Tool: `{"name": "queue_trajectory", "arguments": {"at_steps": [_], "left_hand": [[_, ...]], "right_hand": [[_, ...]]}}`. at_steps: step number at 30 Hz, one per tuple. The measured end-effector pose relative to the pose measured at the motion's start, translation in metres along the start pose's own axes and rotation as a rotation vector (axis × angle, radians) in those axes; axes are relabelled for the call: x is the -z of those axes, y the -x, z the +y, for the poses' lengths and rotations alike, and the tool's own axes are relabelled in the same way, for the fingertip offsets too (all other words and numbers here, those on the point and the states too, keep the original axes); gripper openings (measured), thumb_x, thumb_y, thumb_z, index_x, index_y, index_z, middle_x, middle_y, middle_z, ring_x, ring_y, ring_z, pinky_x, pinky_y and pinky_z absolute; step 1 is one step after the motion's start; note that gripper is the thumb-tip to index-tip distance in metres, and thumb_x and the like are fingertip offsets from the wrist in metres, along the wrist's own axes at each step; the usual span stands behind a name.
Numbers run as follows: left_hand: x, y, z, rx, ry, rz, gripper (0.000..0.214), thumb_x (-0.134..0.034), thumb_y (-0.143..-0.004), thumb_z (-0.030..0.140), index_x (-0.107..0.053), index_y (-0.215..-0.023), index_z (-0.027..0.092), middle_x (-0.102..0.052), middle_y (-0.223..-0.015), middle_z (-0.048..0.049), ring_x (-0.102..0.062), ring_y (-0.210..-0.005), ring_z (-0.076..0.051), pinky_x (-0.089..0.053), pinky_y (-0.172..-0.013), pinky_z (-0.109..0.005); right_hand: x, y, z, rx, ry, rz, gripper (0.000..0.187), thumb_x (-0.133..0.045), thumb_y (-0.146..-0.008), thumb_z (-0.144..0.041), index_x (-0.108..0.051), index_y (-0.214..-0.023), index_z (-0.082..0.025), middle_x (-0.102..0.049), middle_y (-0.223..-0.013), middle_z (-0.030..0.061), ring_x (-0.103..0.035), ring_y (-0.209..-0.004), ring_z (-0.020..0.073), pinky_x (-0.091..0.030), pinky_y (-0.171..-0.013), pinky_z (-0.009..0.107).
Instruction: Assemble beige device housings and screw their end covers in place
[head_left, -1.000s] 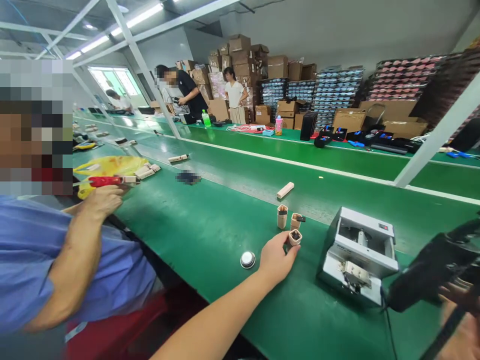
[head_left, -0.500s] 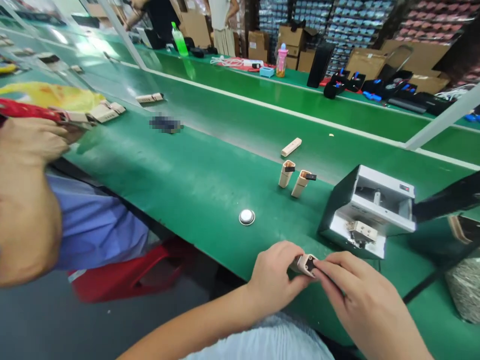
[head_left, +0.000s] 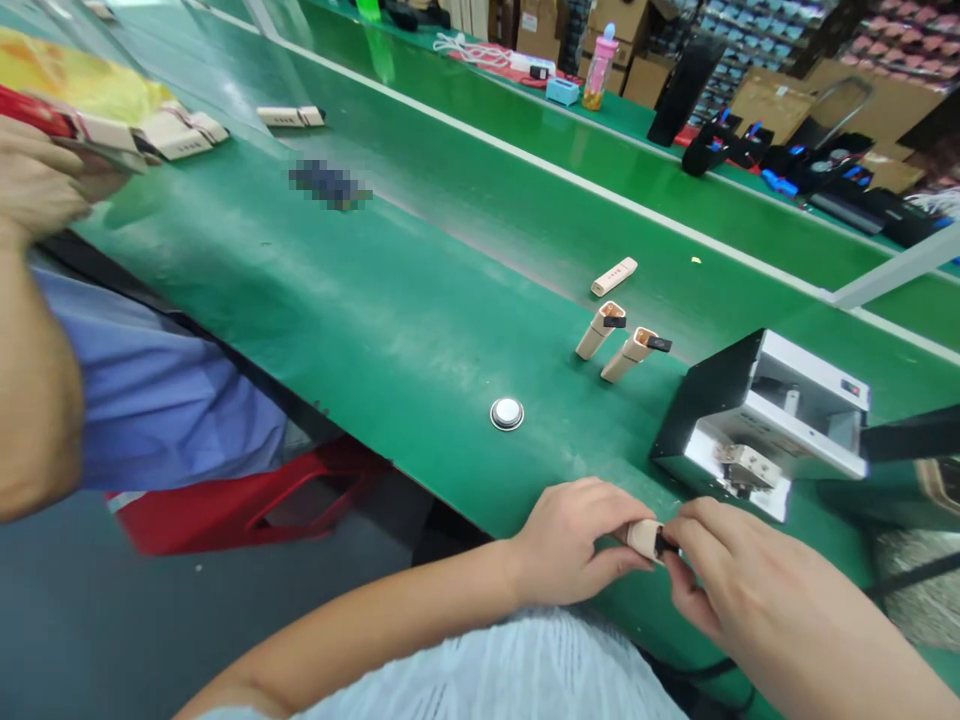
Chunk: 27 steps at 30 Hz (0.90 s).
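My left hand (head_left: 574, 540) is wrapped round a small beige casing (head_left: 643, 537) near the front edge of the green bench (head_left: 375, 330). My right hand (head_left: 724, 580) pinches the casing's dark end from the right. Two more beige casings (head_left: 598, 330) (head_left: 630, 354) with black tabs stand tilted on the bench beyond my hands. A closed beige piece (head_left: 614, 277) lies flat further back. A grey and black box-shaped machine (head_left: 765, 420) sits just right of and behind my hands.
A round silver button (head_left: 507, 413) lies on the bench left of my hands. At the left a co-worker in a blue shirt (head_left: 150, 390) sits on a red stool (head_left: 247, 500) and holds a red tool (head_left: 30, 110). Boxes, a pink bottle (head_left: 600, 65) and black gear line the far bench.
My left hand picked one casing from the group of three and brought it to the bench's front edge. My right hand came in and took hold of its end. The view tipped downward.
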<state>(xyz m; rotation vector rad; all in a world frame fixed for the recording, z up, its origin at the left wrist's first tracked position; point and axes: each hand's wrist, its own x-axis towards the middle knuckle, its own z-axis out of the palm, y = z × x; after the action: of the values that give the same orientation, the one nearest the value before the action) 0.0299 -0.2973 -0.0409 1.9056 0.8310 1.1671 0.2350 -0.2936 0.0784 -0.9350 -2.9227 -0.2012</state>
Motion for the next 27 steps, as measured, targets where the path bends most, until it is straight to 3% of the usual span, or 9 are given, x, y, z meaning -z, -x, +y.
{"name": "queue_trajectory", "arguments": {"at_steps": [5,12,17,20,24,27], "left_hand": [[-0.006,0.002,-0.003,-0.067,-0.006,0.068,0.053,-0.047,-0.111,0.066,-0.071,-0.119,0.020,-0.084,-0.111,-0.0069,-0.079,-0.097,-0.021,-0.057,-0.089,-0.033],[-0.005,0.001,0.000,-0.040,-0.020,0.050,0.055,-0.044,-0.111,0.067,-0.072,-0.118,0.020,-0.085,-0.109,-0.0071,-0.080,-0.097,-0.022,-0.058,-0.089,-0.035],[-0.004,0.002,0.001,-0.012,-0.032,0.058,0.056,-0.045,-0.110,0.068,-0.073,-0.118,0.020,-0.084,-0.103,-0.0076,-0.079,-0.095,-0.023,-0.059,-0.087,-0.036],[-0.006,0.002,0.001,-0.013,-0.033,0.064,0.055,-0.048,-0.109,0.068,-0.073,-0.118,0.020,-0.084,-0.105,-0.0083,-0.079,-0.093,-0.024,-0.059,-0.086,-0.037],[-0.008,0.001,0.001,-0.014,-0.021,0.063,0.055,-0.050,-0.109,0.067,-0.074,-0.119,0.019,-0.084,-0.108,-0.0091,-0.079,-0.096,-0.025,-0.058,-0.087,-0.038],[-0.006,0.002,0.002,0.012,0.010,0.063,0.050,-0.053,-0.109,0.065,-0.074,-0.118,0.020,-0.084,-0.110,-0.0092,-0.079,-0.099,-0.025,-0.058,-0.090,-0.039]], "right_hand": [[0.007,-0.002,0.000,0.049,0.021,-0.042,0.021,-0.044,-0.106,-0.013,-0.055,-0.092,-0.022,-0.055,-0.082,0.0019,-0.056,-0.069,0.0189,-0.038,-0.063,0.040],[0.004,0.004,0.012,0.001,-0.154,0.002,0.017,-0.045,-0.109,-0.020,-0.061,-0.104,-0.018,-0.061,-0.093,0.0048,-0.063,-0.074,0.0158,-0.047,-0.063,0.032],[0.006,0.002,0.011,0.056,-0.063,-0.052,0.018,-0.047,-0.111,-0.020,-0.062,-0.100,-0.020,-0.060,-0.089,0.0040,-0.062,-0.073,0.0186,-0.043,-0.062,0.035],[0.003,0.003,0.009,0.091,-0.035,-0.112,0.020,-0.049,-0.104,-0.009,-0.059,-0.091,-0.021,-0.056,-0.082,0.0024,-0.056,-0.069,0.0197,-0.037,-0.059,0.037],[-0.006,0.001,0.008,0.017,-0.022,-0.102,0.023,-0.052,-0.092,-0.004,-0.055,-0.078,-0.022,-0.049,-0.073,0.0030,-0.048,-0.062,0.0213,-0.027,-0.054,0.039],[-0.009,-0.004,0.009,-0.035,-0.071,-0.061,0.018,-0.051,-0.090,-0.009,-0.056,-0.078,-0.022,-0.051,-0.073,0.0028,-0.051,-0.062,0.0213,-0.032,-0.055,0.039]]}}
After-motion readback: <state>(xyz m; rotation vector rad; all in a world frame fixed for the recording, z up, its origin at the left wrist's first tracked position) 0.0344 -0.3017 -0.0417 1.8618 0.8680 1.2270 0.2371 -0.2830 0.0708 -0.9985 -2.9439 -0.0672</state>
